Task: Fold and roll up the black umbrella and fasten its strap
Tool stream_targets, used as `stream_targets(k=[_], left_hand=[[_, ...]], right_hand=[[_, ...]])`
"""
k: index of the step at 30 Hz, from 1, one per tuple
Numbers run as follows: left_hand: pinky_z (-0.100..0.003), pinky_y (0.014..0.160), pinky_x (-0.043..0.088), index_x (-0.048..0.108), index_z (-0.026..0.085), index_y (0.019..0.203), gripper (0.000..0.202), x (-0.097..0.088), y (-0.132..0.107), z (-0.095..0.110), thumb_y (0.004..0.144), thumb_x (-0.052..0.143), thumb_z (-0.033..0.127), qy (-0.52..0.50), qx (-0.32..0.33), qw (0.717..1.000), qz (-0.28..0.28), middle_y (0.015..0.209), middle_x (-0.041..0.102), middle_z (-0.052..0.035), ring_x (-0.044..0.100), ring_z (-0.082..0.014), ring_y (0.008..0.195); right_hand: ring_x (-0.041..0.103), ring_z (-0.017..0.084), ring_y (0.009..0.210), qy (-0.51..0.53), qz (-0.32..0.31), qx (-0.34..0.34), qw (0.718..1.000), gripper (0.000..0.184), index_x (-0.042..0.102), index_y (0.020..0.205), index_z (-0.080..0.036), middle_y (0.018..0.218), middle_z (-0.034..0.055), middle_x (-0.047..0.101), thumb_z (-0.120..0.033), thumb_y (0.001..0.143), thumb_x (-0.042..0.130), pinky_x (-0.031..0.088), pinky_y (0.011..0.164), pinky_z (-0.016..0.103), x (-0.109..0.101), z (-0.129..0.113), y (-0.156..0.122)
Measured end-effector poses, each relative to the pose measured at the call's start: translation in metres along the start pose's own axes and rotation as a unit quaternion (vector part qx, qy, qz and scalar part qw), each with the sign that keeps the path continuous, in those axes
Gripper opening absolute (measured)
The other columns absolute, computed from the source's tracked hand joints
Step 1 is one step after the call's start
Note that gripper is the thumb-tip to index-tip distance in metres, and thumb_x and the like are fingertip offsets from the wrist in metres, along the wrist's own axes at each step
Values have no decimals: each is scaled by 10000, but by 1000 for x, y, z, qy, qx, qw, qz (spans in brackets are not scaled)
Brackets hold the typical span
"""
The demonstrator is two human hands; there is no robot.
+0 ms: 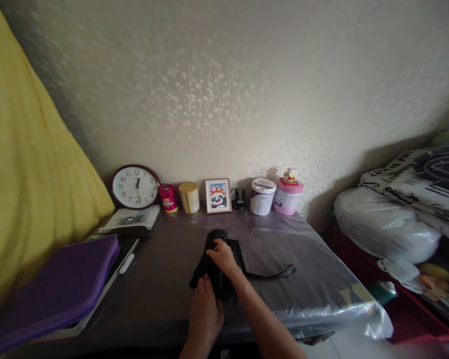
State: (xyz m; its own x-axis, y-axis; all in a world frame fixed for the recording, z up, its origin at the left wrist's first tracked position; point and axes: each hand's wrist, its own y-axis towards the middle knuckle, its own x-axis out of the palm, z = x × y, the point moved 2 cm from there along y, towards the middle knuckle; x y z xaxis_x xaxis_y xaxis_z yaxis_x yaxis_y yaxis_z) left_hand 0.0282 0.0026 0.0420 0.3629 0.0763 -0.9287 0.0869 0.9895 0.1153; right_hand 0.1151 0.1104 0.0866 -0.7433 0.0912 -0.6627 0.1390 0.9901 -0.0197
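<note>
A black fabric item with a long strap (273,275) lies near the middle of the table; its exact kind I cannot make out. The black fabric item (219,234) has a rounded, bundled part on top and a flatter panel spread beneath. My right hand (222,255) reaches across it, fingers curled onto the bundled upper part. Closer to me, my left hand (206,306) has its fingers pressed together at the item's near left side, with the fingertips partly hidden. The strap trails off to the right across the tabletop.
Plastic film covers the table (284,239). Along the wall stand a clock (135,187), a magenta can (168,198), a yellow can (189,198), a panda picture (217,196), a white tub (262,197) and a pink tub (288,197). A purple case (60,289) lies left; bags (385,224) are piled right.
</note>
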Motion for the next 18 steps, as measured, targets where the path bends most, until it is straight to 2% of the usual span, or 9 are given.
stream_targets(k=[4,7,9,12,15,18], left_hand=[[-322,954,391,354,16,1257,516,2,1,-2,746,372,86,5,6,1000,5,1250,464,-203,506,-226,1118],[-340,926,413,401,-16,1206,445,4,0,-7,781,341,102,10,12,1000,8,1226,471,-230,527,-242,1084],[-356,911,424,394,-24,1210,439,4,-3,-10,805,334,133,9,23,1000,16,1207,479,-232,530,-251,1074],[-367,871,452,365,1,1233,448,-5,-7,-13,830,346,194,-7,46,996,78,1156,501,-203,539,-245,1040],[-384,868,454,445,97,1157,352,-19,-9,-8,845,360,235,-22,81,984,158,1114,511,-146,534,-232,1022],[-404,904,435,511,152,1092,297,-21,-4,0,844,374,242,-7,132,980,151,1116,515,-119,518,-234,1052]], right_hand=[[644,183,840,-39,-21,-42,998,339,606,1072,-150,815,47,709,-247,749,576,431,715,237,3,-5,-4],[654,155,791,-46,-45,-100,993,245,632,996,-169,750,26,715,-240,821,476,428,691,221,8,-5,-6],[657,146,794,-47,-58,-123,990,230,643,955,-185,747,14,719,-211,821,458,426,688,214,10,-3,-7],[657,140,812,-47,-68,-136,987,240,650,942,-198,762,2,724,-161,786,471,426,694,206,10,-2,-8],[657,128,796,-43,-84,-149,984,258,657,929,-208,754,-12,724,-140,770,466,429,688,198,8,-2,-7],[657,123,788,-40,-101,-158,981,259,667,904,-209,761,-15,724,-139,769,458,432,678,194,5,-3,-7]])
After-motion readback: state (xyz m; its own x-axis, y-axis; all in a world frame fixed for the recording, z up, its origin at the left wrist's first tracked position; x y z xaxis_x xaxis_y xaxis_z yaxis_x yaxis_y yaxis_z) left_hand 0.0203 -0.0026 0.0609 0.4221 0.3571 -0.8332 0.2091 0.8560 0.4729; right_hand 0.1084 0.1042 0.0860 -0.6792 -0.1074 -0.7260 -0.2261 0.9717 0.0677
